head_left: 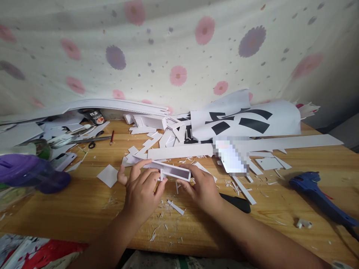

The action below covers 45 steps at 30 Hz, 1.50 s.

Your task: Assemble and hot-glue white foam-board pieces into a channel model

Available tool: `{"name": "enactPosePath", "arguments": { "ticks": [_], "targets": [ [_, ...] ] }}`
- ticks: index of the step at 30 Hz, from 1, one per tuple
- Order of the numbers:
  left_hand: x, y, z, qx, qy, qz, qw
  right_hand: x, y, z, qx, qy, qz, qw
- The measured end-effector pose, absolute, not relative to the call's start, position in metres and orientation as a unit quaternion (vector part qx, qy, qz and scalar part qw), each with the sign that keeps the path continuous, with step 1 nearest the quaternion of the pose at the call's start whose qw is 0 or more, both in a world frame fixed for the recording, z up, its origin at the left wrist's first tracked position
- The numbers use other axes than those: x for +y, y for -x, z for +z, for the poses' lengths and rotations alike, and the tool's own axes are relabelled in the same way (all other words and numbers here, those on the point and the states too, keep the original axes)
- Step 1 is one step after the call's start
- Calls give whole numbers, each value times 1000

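Note:
Between my two hands is a long, narrow white foam-board box with an open side facing me, held just above the table. My left hand grips its left part, fingers over the top edge and thumb near a small upright white piece at the front. My right hand pinches the box's right end between thumb and fingers. Behind the box lies a long white strip. A black handle shows partly from under my right forearm.
A blue glue gun lies at the right. Phone, white offcuts and a printed sheet are beyond my hands. At the left are scissors, a red pencil, a dark can and a purple-lidded container.

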<state>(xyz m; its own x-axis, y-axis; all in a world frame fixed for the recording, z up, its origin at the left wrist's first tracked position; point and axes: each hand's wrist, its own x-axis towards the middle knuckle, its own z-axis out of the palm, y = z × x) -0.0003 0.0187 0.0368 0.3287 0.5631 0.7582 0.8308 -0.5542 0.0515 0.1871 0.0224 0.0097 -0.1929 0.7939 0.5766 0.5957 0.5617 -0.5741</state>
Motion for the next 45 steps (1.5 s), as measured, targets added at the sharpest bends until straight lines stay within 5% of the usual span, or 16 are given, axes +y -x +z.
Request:
{"name": "enactPosePath", "arguments": {
  "ticks": [45],
  "targets": [
    [16, -2, 37, -450, 790, -381, 169, 22, -187, 6, -765, 459, 127, 433]
  ]
}}
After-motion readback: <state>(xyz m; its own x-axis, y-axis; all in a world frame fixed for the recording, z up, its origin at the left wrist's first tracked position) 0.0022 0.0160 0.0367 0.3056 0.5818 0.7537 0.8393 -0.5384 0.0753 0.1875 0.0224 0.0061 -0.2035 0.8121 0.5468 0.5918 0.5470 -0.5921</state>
